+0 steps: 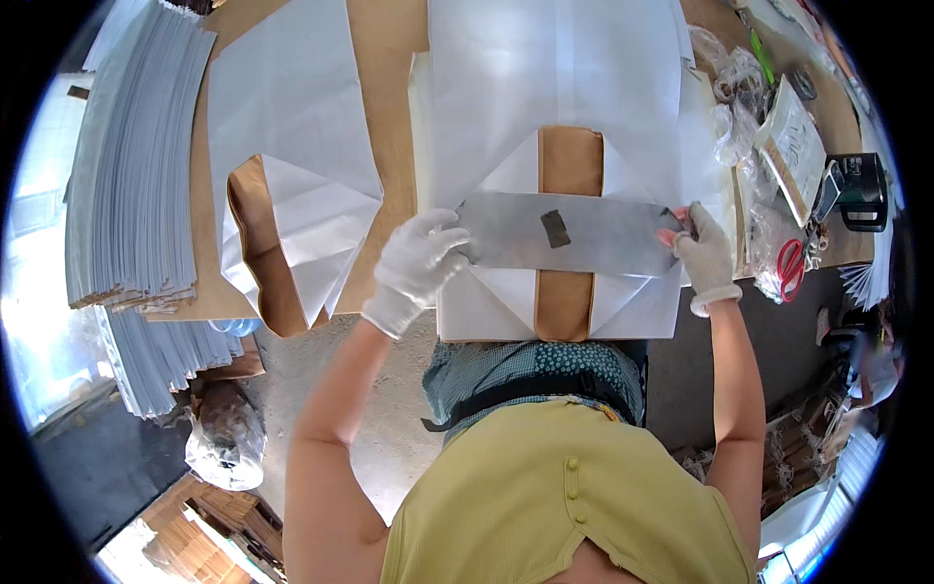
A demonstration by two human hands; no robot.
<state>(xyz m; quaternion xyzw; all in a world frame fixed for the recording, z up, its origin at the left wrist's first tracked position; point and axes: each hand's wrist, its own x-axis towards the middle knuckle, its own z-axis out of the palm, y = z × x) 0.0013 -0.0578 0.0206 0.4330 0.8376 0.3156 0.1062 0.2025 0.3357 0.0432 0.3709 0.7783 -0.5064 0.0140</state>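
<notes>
A flat grey metal-looking strip [623,234] with a dark patch in its middle lies across the folded-out end of a white paper bag [555,88]. Brown inner paper [564,310] shows above and below the strip. My left hand [418,261], in a white glove, grips the strip's left end with its fingertips. At the opposite end, my right hand [706,255] pinches the strip between thumb and fingers; its glove leaves some fingertips bare. More white sheets lie under this bag. To the left rests another white bag [321,219], its brown-lined end standing partly open.
A tall stack of white paper bags [136,156] fills the table's left end. On the right lie red-handled scissors [790,271], crumpled clear plastic [744,88], a phone [828,191] and a dark mug [860,192]. A plastic-wrapped bundle [226,438] sits below the table, left.
</notes>
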